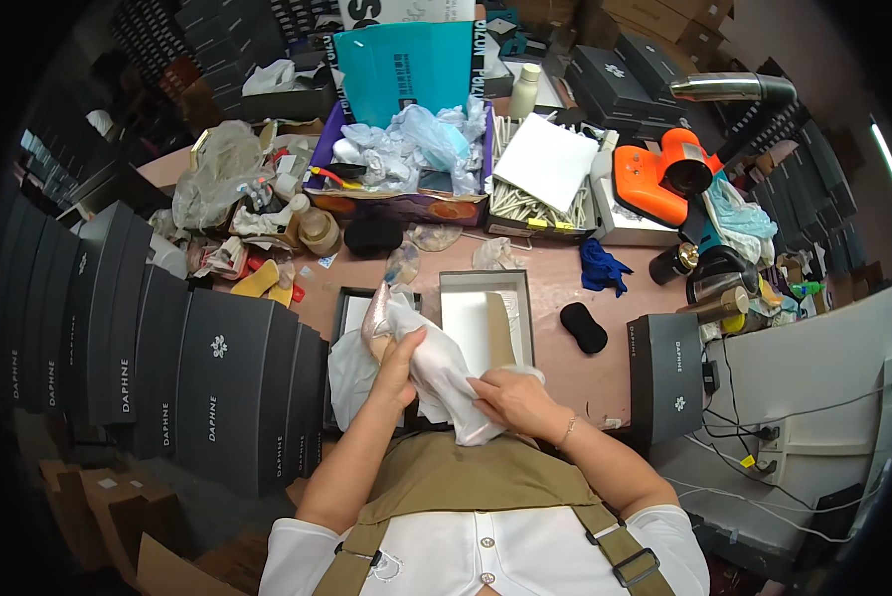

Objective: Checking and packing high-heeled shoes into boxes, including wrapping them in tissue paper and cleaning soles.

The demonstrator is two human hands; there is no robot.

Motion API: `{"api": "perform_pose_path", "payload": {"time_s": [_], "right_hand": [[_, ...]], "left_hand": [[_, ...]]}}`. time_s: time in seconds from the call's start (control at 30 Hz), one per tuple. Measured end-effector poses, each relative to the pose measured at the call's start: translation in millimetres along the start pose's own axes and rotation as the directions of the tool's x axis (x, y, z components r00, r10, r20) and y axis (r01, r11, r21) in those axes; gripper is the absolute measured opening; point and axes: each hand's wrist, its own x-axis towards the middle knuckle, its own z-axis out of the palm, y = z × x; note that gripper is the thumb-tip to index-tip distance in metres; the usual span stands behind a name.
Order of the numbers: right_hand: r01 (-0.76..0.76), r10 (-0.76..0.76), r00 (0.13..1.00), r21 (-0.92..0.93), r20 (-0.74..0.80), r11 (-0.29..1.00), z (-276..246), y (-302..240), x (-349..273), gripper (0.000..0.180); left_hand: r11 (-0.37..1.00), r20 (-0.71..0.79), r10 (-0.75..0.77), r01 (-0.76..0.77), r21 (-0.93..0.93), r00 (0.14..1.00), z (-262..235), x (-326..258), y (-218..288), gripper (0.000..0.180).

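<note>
Head view, looking down: my left hand (pixel 403 360) is closed around a pale, shiny pink shoe (pixel 378 320) at its upper part, and my right hand (pixel 513 399) pinches the white tissue paper (pixel 444 372) wrapped over that shoe. Shoe and paper sit just above my apron, at the near edge of the desk (pixel 565 283).

Behind them lie two open parts of a shoe box: a dark tray (pixel 349 303) on the left with more white paper in it, and a grey-walled box (pixel 486 318) with a white inside. A row of black shoe boxes (pixel 167 368) with a small white emblem stands on edge along my left, and one more black box (pixel 664 375) stands to my right. Farther back is a purple carton (pixel 406 204) stuffed with crumpled pale paper, a teal sheet (pixel 406 70) standing upright in it, and beside that a tray of pale sticks (pixel 535 204) under a white square card (pixel 547 159). An orange tool (pixel 654 179) rests on the right.

The desk is pinkish and cluttered. Dark boxes are stacked all around the room.
</note>
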Motion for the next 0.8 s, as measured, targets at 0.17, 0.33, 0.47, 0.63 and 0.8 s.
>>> {"api": "perform_pose_path", "payload": {"time_s": [0.17, 0.33, 0.47, 0.63, 0.8], "right_hand": [[0.003, -0.097, 0.889, -0.207, -0.448, 0.978, 12, -22, 27, 0.03], [0.1, 0.031, 0.979, 0.614, -0.199, 0.783, 18, -59, -6, 0.028], [0.043, 0.384, 0.72, 0.589, -0.578, 0.807, -52, -29, -5, 0.045], [-0.092, 0.447, 0.891, 0.996, 0.075, 0.017, -12, 4, 1, 0.042], [0.046, 0.623, 0.783, 0.996, 0.012, -0.077, -5, 27, -33, 0.033]], "left_hand": [[0.904, -0.147, 0.009, -0.07, -0.421, 0.989, 8, -2, 0, 0.045], [0.906, -0.12, 0.125, -0.163, -0.392, 0.985, -30, 3, 28, 0.048], [0.908, -0.125, 0.229, -0.258, -0.331, 0.965, -25, -28, 51, 0.049], [0.967, 0.303, 0.245, -0.21, -0.141, 0.921, -9, -72, 36, 0.058], [0.954, 0.236, 0.026, -0.095, 0.284, 0.971, -40, -60, 23, 0.053]]}}
